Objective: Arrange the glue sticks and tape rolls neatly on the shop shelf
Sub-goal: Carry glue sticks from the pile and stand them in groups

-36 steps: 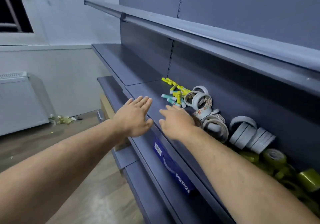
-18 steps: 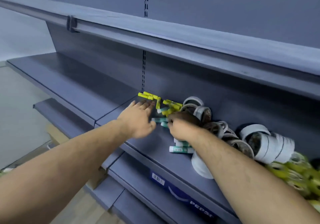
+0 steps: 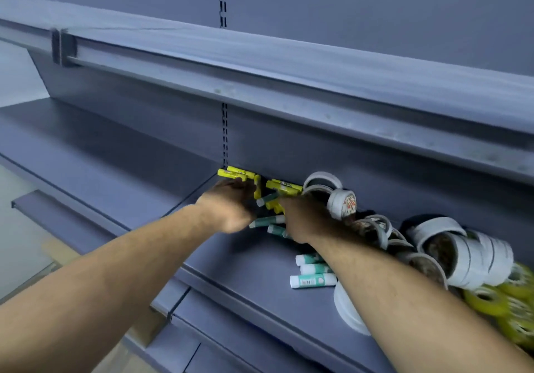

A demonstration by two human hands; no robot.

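Yellow glue sticks (image 3: 237, 173) lie jumbled against the back wall of the grey shelf (image 3: 245, 271). Teal-and-white glue sticks (image 3: 312, 280) lie loose nearer the front. My left hand (image 3: 228, 205), blurred, reaches flat to the yellow sticks with its fingertips at them. My right hand (image 3: 303, 216) sits just right of it, fingers curled down over glue sticks, and a teal stick pokes out by its knuckles. White tape rolls (image 3: 344, 202) are heaped to the right, with a row of them (image 3: 468, 254) further along and yellow-green tape rolls (image 3: 491, 300) at the far right.
The upper shelf (image 3: 260, 63) overhangs the work area, leaving a low gap. A bare shelf section (image 3: 101, 153) continues left of the upright slot rail. A white roll (image 3: 346, 312) lies under my right forearm near the front edge. Lower shelves (image 3: 187, 343) jut out below.
Both hands have moved deeper into the shelf to the glue sticks at the back wall. The camera has come closer and turned toward the shelf.
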